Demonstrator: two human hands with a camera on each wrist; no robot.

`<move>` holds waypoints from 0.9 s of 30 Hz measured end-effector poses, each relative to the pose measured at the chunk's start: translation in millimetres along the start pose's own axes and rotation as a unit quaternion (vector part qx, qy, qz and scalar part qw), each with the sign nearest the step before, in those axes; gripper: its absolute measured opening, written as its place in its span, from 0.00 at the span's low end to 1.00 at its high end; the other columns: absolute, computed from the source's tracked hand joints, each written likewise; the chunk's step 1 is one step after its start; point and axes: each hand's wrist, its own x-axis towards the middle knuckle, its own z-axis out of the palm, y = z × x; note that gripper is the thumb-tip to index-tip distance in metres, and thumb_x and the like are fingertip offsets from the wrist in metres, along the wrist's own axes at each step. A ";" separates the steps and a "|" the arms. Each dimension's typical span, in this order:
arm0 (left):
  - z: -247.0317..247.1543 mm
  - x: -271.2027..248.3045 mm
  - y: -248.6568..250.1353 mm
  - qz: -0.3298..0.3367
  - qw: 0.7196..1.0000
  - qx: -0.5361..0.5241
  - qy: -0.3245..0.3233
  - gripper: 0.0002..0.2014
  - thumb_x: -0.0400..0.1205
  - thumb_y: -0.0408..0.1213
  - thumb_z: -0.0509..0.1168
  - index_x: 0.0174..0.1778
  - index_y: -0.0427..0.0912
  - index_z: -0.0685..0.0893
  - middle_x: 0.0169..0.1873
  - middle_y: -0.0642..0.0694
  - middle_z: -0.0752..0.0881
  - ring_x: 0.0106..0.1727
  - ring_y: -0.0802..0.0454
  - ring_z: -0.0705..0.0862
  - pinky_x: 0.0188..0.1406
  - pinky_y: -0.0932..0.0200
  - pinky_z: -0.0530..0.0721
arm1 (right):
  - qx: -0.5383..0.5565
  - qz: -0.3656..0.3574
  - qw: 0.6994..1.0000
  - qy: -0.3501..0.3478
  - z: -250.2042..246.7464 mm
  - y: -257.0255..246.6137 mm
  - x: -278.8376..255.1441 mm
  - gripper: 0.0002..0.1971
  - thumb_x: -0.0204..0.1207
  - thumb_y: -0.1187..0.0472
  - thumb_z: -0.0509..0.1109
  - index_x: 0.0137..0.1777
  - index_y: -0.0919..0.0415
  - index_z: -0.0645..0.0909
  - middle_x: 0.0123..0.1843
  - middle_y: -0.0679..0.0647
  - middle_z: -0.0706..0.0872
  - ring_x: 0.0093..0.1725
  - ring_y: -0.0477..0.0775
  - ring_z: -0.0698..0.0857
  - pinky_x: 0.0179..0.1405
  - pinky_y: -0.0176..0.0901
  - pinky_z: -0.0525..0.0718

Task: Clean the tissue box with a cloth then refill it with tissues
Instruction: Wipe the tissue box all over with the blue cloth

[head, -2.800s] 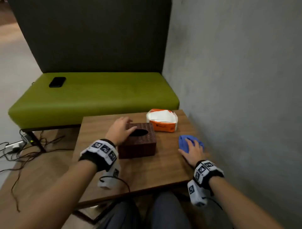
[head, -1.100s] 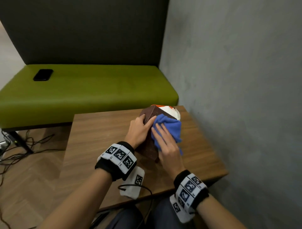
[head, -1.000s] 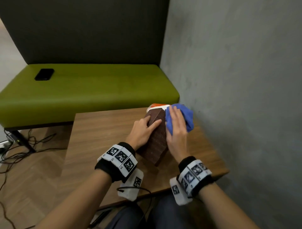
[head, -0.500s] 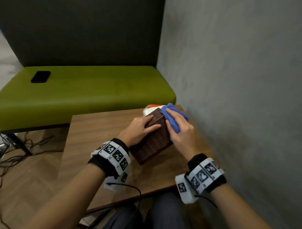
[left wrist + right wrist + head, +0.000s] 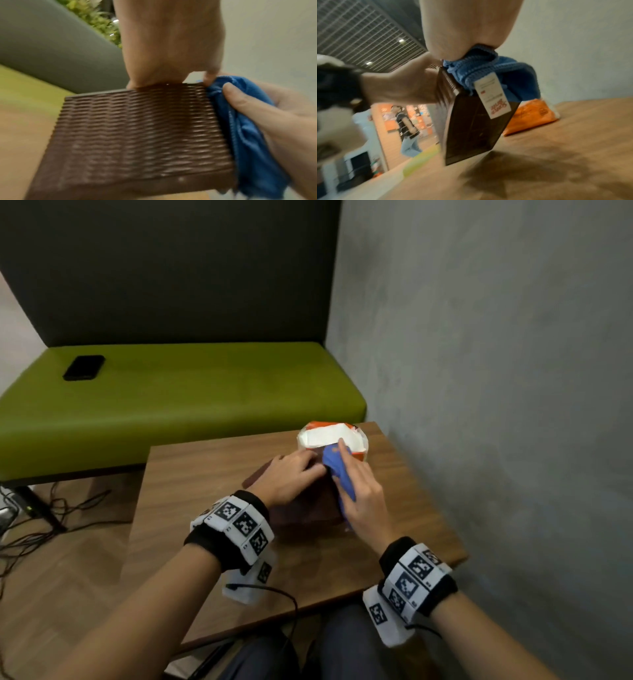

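Observation:
The brown woven tissue box [image 5: 308,513] is tilted over the wooden table [image 5: 205,474], one corner low in the right wrist view. My left hand [image 5: 294,474] grips its upper edge, fingers curled over the far side. My right hand [image 5: 358,484] holds the blue cloth [image 5: 337,470] and presses it on the box's right side. The left wrist view shows the box's woven face [image 5: 137,128] with the cloth [image 5: 248,128] bunched at its right edge. A white label [image 5: 493,97] hangs from the cloth. The orange and white tissue pack [image 5: 332,436] lies just behind the box.
A grey wall [image 5: 496,405] runs close along the table's right edge. A green bench [image 5: 205,392] with a black phone [image 5: 84,367] stands beyond the table. Cables [image 5: 41,518] lie on the floor at left. A person [image 5: 407,128] walks far off.
My right hand has slid the cloth from the box's far top end down along its right side. My left hand has turned the box lower and flatter.

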 end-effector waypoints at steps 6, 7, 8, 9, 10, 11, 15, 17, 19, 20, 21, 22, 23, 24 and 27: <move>25.6 4.6 -5.6 -0.054 0.993 -0.090 0.048 0.25 0.69 0.64 0.49 0.40 0.48 0.80 0.50 0.42 0.85 0.60 0.40 0.79 0.67 0.34 0.70 | -0.043 0.057 0.996 0.057 16.8 6.7 -21.0 0.22 0.79 0.64 0.56 0.73 0.69 0.71 0.71 0.64 0.77 0.68 0.52 0.71 0.70 0.33 0.66; 28.0 3.5 -6.8 -0.049 0.993 -0.097 0.053 0.29 0.68 0.67 0.53 0.45 0.46 0.84 0.51 0.42 0.87 0.58 0.42 0.80 0.66 0.39 0.73 | -0.048 0.074 0.994 0.067 12.2 15.5 -17.2 0.22 0.80 0.63 0.56 0.73 0.69 0.71 0.72 0.64 0.77 0.69 0.52 0.69 0.70 0.34 0.65; 28.2 2.5 -6.4 -0.041 0.993 -0.098 0.054 0.31 0.69 0.67 0.57 0.51 0.44 0.85 0.53 0.42 0.87 0.58 0.44 0.81 0.62 0.46 0.75 | -0.045 0.094 0.991 0.081 6.7 21.3 -10.6 0.22 0.80 0.62 0.56 0.72 0.68 0.71 0.72 0.64 0.77 0.70 0.51 0.69 0.70 0.36 0.65; 28.1 2.2 -4.5 -0.032 0.992 -0.107 0.056 0.30 0.72 0.63 0.61 0.54 0.41 0.85 0.54 0.41 0.87 0.56 0.45 0.81 0.57 0.53 0.75 | -0.046 0.105 0.989 0.097 2.5 24.6 -4.4 0.21 0.81 0.61 0.56 0.72 0.68 0.71 0.72 0.64 0.77 0.69 0.51 0.69 0.70 0.37 0.65; 26.7 3.8 -2.7 -0.025 0.991 -0.116 0.060 0.27 0.74 0.59 0.63 0.55 0.38 0.85 0.53 0.40 0.87 0.54 0.45 0.82 0.50 0.57 0.74 | -0.058 0.103 0.987 0.112 1.7 24.4 -0.1 0.21 0.81 0.62 0.56 0.72 0.69 0.71 0.71 0.64 0.77 0.69 0.52 0.69 0.70 0.37 0.65; 24.2 5.6 -0.7 -0.016 0.990 -0.122 0.069 0.24 0.75 0.56 0.64 0.53 0.37 0.86 0.51 0.39 0.88 0.52 0.44 0.84 0.46 0.59 0.72 | -0.079 0.087 0.986 0.121 3.8 19.7 -0.3 0.21 0.80 0.63 0.56 0.72 0.69 0.71 0.71 0.64 0.77 0.69 0.54 0.69 0.71 0.39 0.65; 16.8 12.8 -2.4 -0.004 0.994 -0.073 0.077 0.20 0.77 0.49 0.67 0.55 0.35 0.86 0.54 0.37 0.88 0.57 0.42 0.82 0.46 0.63 0.69 | -0.151 -0.011 0.986 0.065 15.9 9.1 -38.1 0.24 0.76 0.71 0.57 0.73 0.67 0.67 0.75 0.59 0.70 0.72 0.59 0.66 0.74 0.50 0.63; 19.7 14.0 -9.3 -0.014 0.996 -0.061 0.058 0.23 0.76 0.50 0.68 0.59 0.36 0.84 0.57 0.38 0.86 0.61 0.42 0.80 0.56 0.57 0.73 | -0.154 -0.019 0.986 0.056 12.5 19.5 -44.3 0.24 0.74 0.73 0.56 0.72 0.69 0.68 0.73 0.64 0.74 0.72 0.60 0.68 0.75 0.47 0.60; 24.3 10.9 -9.2 -0.007 0.997 -0.062 0.042 0.25 0.75 0.53 0.67 0.59 0.38 0.84 0.57 0.38 0.85 0.61 0.42 0.80 0.58 0.54 0.74 | -0.119 0.047 0.986 0.103 6.1 25.7 -31.5 0.23 0.75 0.71 0.55 0.71 0.72 0.70 0.70 0.68 0.77 0.70 0.59 0.69 0.74 0.42 0.61; 25.7 10.5 -7.0 0.002 0.997 -0.064 0.043 0.24 0.75 0.53 0.67 0.59 0.38 0.84 0.57 0.39 0.85 0.61 0.42 0.79 0.55 0.55 0.73 | -0.099 0.083 0.983 0.128 2.7 24.8 -21.4 0.22 0.76 0.70 0.55 0.71 0.72 0.71 0.71 0.68 0.77 0.69 0.58 0.70 0.73 0.39 0.62; 25.1 9.2 -1.9 0.008 0.997 -0.066 0.044 0.23 0.76 0.52 0.66 0.59 0.36 0.83 0.56 0.38 0.85 0.60 0.42 0.79 0.52 0.58 0.70 | -0.094 0.102 0.980 0.141 1.7 22.8 -13.7 0.22 0.78 0.69 0.56 0.72 0.71 0.71 0.71 0.66 0.77 0.69 0.58 0.70 0.72 0.38 0.63; 23.0 9.1 3.2 0.013 0.997 -0.062 0.041 0.21 0.78 0.49 0.65 0.57 0.34 0.83 0.54 0.36 0.85 0.58 0.40 0.79 0.47 0.60 0.68 | -0.102 0.105 0.979 0.144 3.2 19.7 -10.1 0.21 0.79 0.70 0.58 0.72 0.70 0.71 0.72 0.64 0.77 0.69 0.57 0.70 0.72 0.38 0.63; 20.1 9.6 8.3 0.017 0.998 -0.054 0.031 0.18 0.80 0.45 0.63 0.54 0.32 0.83 0.52 0.34 0.84 0.56 0.39 0.79 0.44 0.60 0.66 | -0.112 0.101 0.978 0.143 6.2 17.7 -11.2 0.21 0.78 0.71 0.59 0.72 0.69 0.71 0.73 0.63 0.76 0.69 0.57 0.70 0.73 0.38 0.63; 17.5 10.9 11.5 0.025 0.999 -0.044 0.015 0.17 0.81 0.43 0.62 0.52 0.29 0.82 0.51 0.31 0.84 0.55 0.37 0.79 0.43 0.57 0.66 | -0.118 0.095 0.978 0.143 8.2 15.7 -15.2 0.22 0.78 0.73 0.61 0.72 0.69 0.71 0.73 0.63 0.76 0.70 0.58 0.70 0.73 0.39 0.63; 16.0 10.0 14.3 0.023 1.000 -0.016 -0.004 0.25 0.77 0.50 0.59 0.49 0.27 0.83 0.50 0.30 0.85 0.53 0.38 0.80 0.50 0.50 0.71 | -0.114 0.083 0.980 0.141 9.7 14.8 -34.3 0.23 0.77 0.76 0.61 0.73 0.72 0.70 0.74 0.65 0.74 0.71 0.58 0.70 0.72 0.44 0.66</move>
